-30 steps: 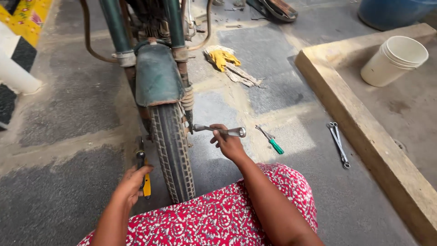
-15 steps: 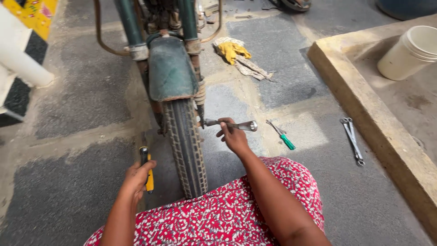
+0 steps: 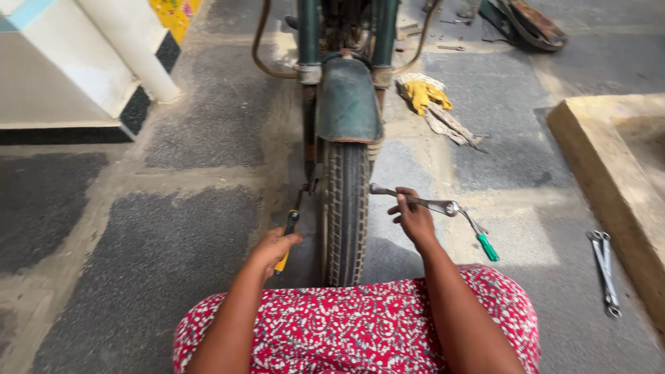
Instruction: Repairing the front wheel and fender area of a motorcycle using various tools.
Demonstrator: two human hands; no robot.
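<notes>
Grey concrete floor (image 3: 173, 263), black ribbed motorcycle tyre (image 3: 344, 208) dead centre: left hand (image 3: 275, 244) clenches a yellow-handled tool (image 3: 287, 239) beside it, right hand (image 3: 414, 218) grips a long silver wrench (image 3: 414, 200) opposite.

Wheel (image 3: 344, 208) stands upright at centre, mudguard (image 3: 348, 100) above it. Left hand (image 3: 273, 246) sits left of wheel, on a tool (image 3: 287, 235) angled up toward the axle. Right hand (image 3: 413, 218) sits right of wheel, on a wrench (image 3: 415, 201) reaching to the axle. Screwdriver (image 3: 481, 239) lies on the floor (image 3: 152, 263) just right of that hand. Paired spanners (image 3: 604, 270) lie far right, beside the kerb (image 3: 609, 166). Gloves (image 3: 424, 93) lie beyond, right of mudguard.
</notes>
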